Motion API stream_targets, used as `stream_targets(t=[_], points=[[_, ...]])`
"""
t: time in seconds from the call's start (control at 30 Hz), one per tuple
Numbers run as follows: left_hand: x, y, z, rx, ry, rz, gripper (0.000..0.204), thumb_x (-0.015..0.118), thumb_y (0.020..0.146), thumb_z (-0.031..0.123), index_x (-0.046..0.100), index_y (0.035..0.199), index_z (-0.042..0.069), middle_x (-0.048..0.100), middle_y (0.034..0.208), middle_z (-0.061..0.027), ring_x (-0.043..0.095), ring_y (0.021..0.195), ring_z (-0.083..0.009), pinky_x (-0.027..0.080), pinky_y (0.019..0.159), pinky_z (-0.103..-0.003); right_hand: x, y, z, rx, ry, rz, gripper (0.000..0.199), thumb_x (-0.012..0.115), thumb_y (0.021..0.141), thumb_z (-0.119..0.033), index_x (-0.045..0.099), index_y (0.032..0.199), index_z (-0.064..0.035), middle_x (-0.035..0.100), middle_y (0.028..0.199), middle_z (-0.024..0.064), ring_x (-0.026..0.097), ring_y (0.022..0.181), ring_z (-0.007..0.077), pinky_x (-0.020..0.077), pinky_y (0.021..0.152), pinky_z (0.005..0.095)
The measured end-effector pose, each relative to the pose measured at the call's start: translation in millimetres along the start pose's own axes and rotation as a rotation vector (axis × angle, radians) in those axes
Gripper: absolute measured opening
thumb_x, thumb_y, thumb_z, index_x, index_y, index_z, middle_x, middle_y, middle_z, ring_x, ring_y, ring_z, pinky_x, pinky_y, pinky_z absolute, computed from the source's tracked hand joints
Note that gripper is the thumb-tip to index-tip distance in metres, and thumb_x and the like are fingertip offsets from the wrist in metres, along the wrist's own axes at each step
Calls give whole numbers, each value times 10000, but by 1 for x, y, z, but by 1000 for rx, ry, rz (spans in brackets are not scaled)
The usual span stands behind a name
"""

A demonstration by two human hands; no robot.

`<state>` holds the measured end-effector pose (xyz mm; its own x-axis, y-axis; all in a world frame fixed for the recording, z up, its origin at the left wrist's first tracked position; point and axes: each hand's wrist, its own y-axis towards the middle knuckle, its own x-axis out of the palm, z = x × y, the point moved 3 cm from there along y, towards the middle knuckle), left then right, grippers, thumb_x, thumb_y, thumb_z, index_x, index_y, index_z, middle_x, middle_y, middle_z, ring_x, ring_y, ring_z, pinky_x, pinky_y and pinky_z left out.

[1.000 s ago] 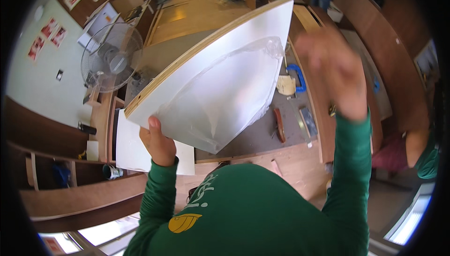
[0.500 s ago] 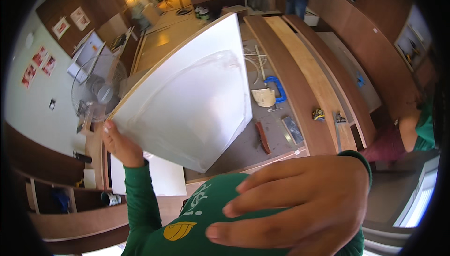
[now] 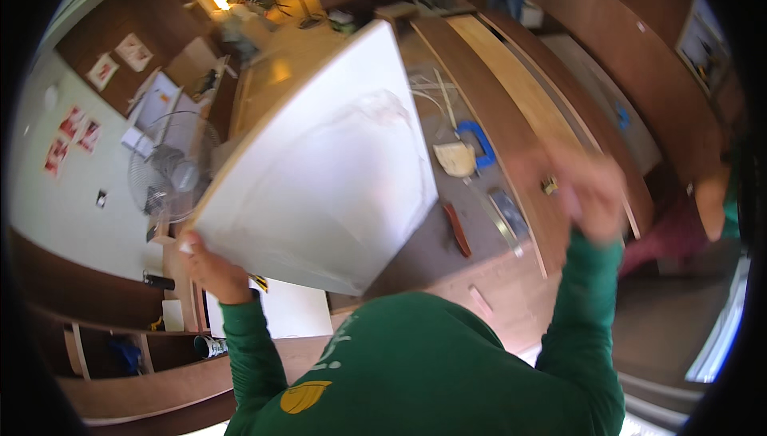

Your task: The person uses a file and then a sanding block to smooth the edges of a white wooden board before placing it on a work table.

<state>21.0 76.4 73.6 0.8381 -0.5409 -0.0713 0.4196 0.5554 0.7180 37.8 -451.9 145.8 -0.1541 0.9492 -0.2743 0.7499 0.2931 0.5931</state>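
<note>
panel: big white board [image 3: 319, 180] with a thin wood-coloured edge, tilted and held up in the air over the workbench [image 3: 447, 252], one corner pointing away toward the far end of the room, white face turned to the person

left hand: left hand [image 3: 206, 264] is on the panel's lower left corner, fingers curled round the edge and gripping it (thumb side hidden behind the board). Reads as the carrying hand; taking the low corner lets the board lean and stay under control

right hand: right hand [image 3: 579, 188] is up in the air to the right, well apart from the panel, touching nothing. Motion-blurred, so I cannot tell whether the fingers are spread or curled; nothing visible in it

sleeves: both arms in green long sleeves, green top with a yellow patch fills the bottom of the view

bench, under the panel's right side: blue clamp [image 3: 479, 139], pale crumpled cloth [image 3: 455, 158] just beside it, a reddish-brown handled tool [image 3: 458, 228] nearer the person, all lying flat on the grey top. The board is held above them, not resting on any

long boards: wooden planks [image 3: 511, 109] run along the right of the bench, laid lengthwise

left of room: standing fan [image 3: 172, 166] behind the panel's left edge, partly covered by it; papers pinned on the pale wall [image 3: 72, 128]
</note>
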Motion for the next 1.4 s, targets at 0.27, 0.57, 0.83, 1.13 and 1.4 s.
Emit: stream_targets(t=[0.27,0.57,0.83,1.13,1.4], points=[[22,6,45,-209,-165,-6,484,455,1097,436,594,1287,13,621,1231,-150,623,1086,-246,543,941,-390,-91,-273,437,1042,-863,426,271,618,907,-190,745,1123,-86,729,1010,240,715,860,403,582,788,460],[27,-6,67,-96,207,48,553,410,1083,498,592,1301,23,543,1300,-127,569,1174,-273,525,948,-413,8,-316,460,1073,-902,90,498,657,883,-251,638,1357,-99,601,1380,204,562,1283,412,508,1026,510],[25,-13,57,-120,200,75,509,425,1088,447,597,1294,15,549,1299,-122,547,1186,-256,461,1024,-405,41,-297,461,1371,-1149,23,567,509,970,-235,458,1512,-78,415,1593,102,363,1476,324,403,1131,538],[7,-9,37,-185,-92,42,442,467,1090,448,571,1287,66,559,1268,-104,548,1179,-228,464,1024,-376,49,-282,449,1276,-835,519,496,620,846,-130,556,1321,-2,506,1414,236,558,1245,379,481,1033,508],[24,-18,43,-311,-277,36,563,389,1091,540,568,1292,45,578,1292,-139,569,1187,-248,477,1031,-398,55,-302,327,847,1134,1061,421,558,848,-275,599,1166,-3,688,1007,233,685,827,369,596,737,479]])
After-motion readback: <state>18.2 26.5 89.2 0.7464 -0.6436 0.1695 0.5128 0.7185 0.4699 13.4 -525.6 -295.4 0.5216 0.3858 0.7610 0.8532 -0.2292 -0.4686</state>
